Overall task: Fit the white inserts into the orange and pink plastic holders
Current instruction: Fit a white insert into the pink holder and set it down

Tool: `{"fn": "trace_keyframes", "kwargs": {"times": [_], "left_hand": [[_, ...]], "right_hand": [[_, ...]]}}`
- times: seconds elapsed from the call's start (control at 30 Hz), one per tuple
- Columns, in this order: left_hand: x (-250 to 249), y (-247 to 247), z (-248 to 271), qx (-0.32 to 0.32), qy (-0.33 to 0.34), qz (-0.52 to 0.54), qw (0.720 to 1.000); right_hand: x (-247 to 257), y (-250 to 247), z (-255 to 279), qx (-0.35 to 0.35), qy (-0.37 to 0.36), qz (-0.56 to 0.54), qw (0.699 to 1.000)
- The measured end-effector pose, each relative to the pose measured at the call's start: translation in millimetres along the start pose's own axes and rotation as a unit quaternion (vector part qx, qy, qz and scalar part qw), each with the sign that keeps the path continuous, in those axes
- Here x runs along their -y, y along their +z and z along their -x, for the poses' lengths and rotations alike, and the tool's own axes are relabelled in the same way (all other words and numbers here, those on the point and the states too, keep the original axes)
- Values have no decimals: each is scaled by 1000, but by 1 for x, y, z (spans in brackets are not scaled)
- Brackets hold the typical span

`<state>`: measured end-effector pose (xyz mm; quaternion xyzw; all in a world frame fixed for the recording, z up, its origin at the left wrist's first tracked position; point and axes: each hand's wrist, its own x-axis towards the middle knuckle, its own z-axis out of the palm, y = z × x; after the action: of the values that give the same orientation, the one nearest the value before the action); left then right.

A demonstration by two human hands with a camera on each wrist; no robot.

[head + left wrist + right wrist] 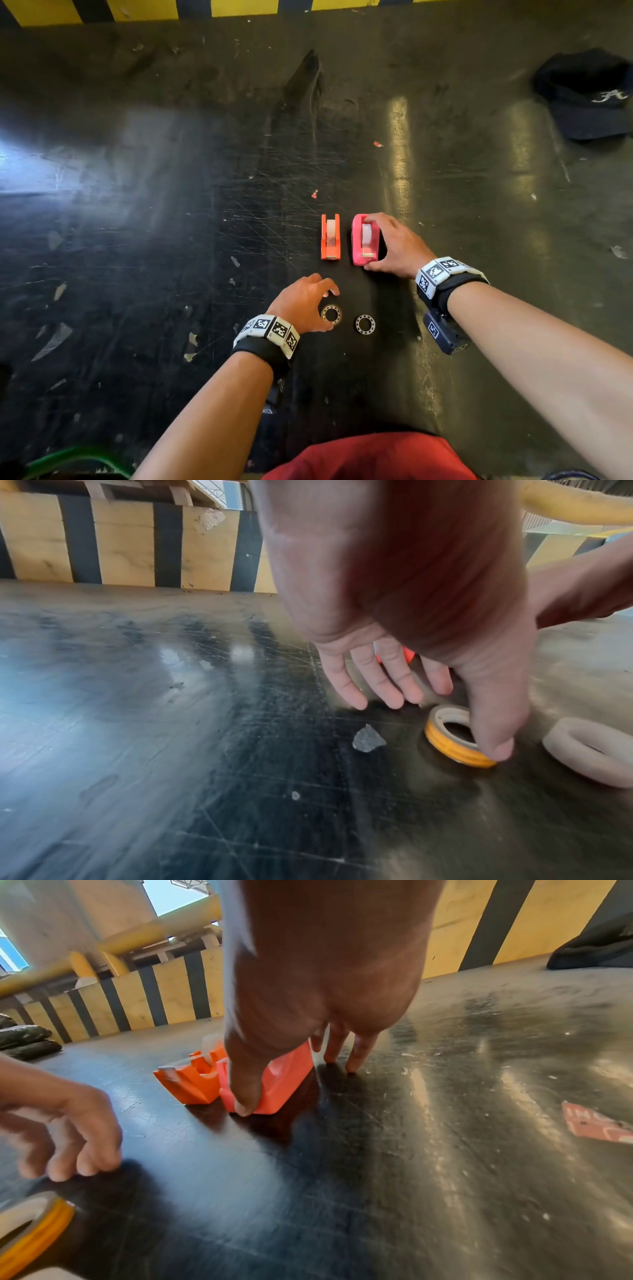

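An orange holder (pixel 330 236) and a pink holder (pixel 357 246) stand side by side on the dark floor, each with a whitish roll inside. My right hand (pixel 368 241) grips the pink holder (pixel 284 1080), thumb (pixel 245 1096) at its near end and fingers at the far end. Nearer me lie a yellow-edged ring (pixel 331 314) and a white ring (pixel 365 324). My left hand (pixel 329 308) arches over the yellow-edged ring (pixel 448 739). Its thumb (pixel 496 739) touches the rim and its fingers (pixel 383 680) are spread just beyond it. The white ring (pixel 589 750) lies untouched.
A dark cap (pixel 582 96) lies at the far right. A yellow and black striped barrier (pixel 205 7) runs along the far edge. Small red scraps (pixel 377 144) and pale flakes dot the scratched floor. Red cloth (pixel 370 455) sits at the bottom edge.
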<state>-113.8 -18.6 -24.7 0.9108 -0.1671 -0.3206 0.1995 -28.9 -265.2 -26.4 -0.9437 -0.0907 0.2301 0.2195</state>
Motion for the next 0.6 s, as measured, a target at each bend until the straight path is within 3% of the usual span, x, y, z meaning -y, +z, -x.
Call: {"fn": "trace_keyframes", "kwargs": {"times": [0.07, 0.13, 0.27, 0.33, 0.43, 0.5, 0.6], "left_hand": [[0, 3, 1, -5, -1, -8, 1000], [-1, 6, 2, -12, 2, -11, 1000], [-3, 10, 8, -32, 0, -2, 999], [-4, 13, 11, -48, -3, -1, 999], [-6, 17, 15, -59, -17, -3, 998], [-6, 20, 18, -65, -25, -9, 998], [-2, 23, 23, -74, -38, -14, 996]], "right_hand": [[5, 1, 6, -11, 8, -11, 1000], [9, 4, 17, -66, -13, 0, 998], [26, 13, 51, -151, -134, 71, 977], [32, 17, 66, -71, -167, 83, 980], [34, 28, 78, 151, -118, 74, 979], [33, 40, 83, 182, -104, 98, 973], [35, 50, 87, 151, -102, 96, 978]]}}
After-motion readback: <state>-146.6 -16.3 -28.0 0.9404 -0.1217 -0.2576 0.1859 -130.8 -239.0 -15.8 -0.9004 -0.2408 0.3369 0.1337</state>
